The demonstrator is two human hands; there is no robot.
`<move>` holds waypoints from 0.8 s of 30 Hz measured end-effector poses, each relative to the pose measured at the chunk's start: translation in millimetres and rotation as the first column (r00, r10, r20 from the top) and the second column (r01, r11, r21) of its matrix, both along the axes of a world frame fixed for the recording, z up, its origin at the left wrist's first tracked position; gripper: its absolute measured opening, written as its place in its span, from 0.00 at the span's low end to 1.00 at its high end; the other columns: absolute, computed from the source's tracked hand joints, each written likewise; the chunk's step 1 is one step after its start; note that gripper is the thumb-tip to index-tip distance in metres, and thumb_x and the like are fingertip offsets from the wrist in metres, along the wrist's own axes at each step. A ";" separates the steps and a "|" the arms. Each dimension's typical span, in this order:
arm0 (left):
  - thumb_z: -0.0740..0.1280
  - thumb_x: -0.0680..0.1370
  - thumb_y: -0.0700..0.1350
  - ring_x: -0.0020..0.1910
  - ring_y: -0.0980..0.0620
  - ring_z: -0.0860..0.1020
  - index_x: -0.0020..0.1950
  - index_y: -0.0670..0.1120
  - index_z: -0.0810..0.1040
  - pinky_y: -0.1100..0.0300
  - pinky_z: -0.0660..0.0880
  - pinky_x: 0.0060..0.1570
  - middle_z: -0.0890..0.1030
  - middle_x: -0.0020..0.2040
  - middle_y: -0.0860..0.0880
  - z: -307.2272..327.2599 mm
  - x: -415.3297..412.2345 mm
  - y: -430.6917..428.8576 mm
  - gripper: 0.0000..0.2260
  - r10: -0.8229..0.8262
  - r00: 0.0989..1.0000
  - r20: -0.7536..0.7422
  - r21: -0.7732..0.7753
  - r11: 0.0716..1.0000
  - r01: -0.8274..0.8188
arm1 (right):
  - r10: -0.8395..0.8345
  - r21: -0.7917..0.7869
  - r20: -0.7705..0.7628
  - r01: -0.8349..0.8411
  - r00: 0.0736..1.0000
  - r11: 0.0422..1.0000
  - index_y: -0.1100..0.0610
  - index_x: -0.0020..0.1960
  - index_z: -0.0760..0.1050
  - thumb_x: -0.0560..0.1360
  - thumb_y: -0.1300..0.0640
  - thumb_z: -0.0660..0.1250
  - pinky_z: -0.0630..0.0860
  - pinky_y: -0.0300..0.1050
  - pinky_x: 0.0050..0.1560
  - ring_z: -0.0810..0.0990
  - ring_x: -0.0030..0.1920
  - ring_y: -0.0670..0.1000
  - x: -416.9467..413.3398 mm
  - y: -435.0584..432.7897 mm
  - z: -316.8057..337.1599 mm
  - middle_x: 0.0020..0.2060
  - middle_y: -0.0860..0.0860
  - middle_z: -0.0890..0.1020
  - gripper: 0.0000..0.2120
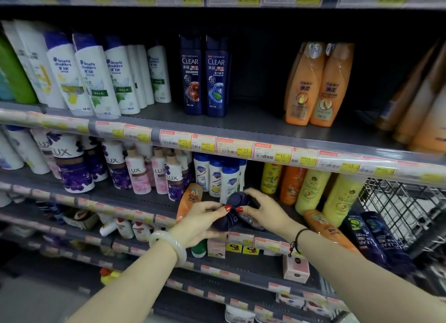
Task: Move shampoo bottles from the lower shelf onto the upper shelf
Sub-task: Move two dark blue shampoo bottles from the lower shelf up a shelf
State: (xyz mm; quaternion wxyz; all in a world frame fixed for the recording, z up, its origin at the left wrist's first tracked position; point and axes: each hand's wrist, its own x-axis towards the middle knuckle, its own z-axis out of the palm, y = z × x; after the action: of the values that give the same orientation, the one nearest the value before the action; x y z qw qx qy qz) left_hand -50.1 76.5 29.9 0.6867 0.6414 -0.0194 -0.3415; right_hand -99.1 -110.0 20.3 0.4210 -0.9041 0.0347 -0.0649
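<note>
Grey metal, the upper shelf (253, 122) carries two upright navy Clear bottles (191, 76) near its middle and orange bottles (321, 86) further right. Directly beneath the upper shelf, at the front edge of the lower shelf (135, 197), is the dark navy shampoo bottle (237, 199), tipped over and blurred. Both forearms stretch forward below the upper shelf and meet at this bottle. The left hand (202, 220), palm turned inward, curls its fingers round the bottle's body. The right hand (265, 211) arches over the cap end, thumb and fingers closed on it. A white bangle (169, 246) rings the left wrist, a black cord (298, 240) the right.
</note>
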 end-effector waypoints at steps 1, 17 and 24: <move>0.70 0.73 0.39 0.49 0.44 0.83 0.52 0.41 0.80 0.51 0.82 0.38 0.83 0.51 0.39 0.7 -2.0 -1.5 0.08 -0.010 1.000 0.013 -0.020 1.000 0.011 | -0.008 0.013 0.012 0.008 1.000 1.000 0.48 0.56 0.71 0.72 0.54 0.70 0.81 0.53 0.42 0.82 0.45 0.55 -1.9 0.7 -0.2 0.50 0.49 0.81 0.14; 0.70 0.72 0.34 0.35 0.52 0.83 0.44 0.43 0.78 0.58 0.82 0.35 0.82 0.38 0.46 34.4 3.5 1.0 0.06 -0.259 0.865 0.429 0.237 0.957 0.169 | -0.009 0.169 0.133 -0.014 0.991 0.986 0.53 0.57 0.74 0.74 0.59 0.68 0.71 0.30 0.54 0.78 0.53 0.40 -28.6 3.1 32.0 0.51 0.44 0.80 0.13; 0.72 0.70 0.37 0.39 0.53 0.84 0.46 0.42 0.83 0.60 0.81 0.35 0.85 0.41 0.45 100.6 4.7 21.2 0.06 -0.391 0.718 0.575 0.306 0.917 0.254 | 0.015 0.213 0.220 -0.063 0.975 0.975 0.50 0.55 0.73 0.75 0.60 0.67 0.72 0.26 0.48 0.78 0.50 0.33 -49.4 17.9 76.1 0.50 0.42 0.80 0.11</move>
State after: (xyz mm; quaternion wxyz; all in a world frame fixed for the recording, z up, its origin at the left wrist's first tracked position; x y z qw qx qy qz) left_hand -45.4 97.6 130.4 0.5001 0.7716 -0.3229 -0.2240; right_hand -148.5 -92.1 96.5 0.5202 -0.8403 -0.0224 -0.1508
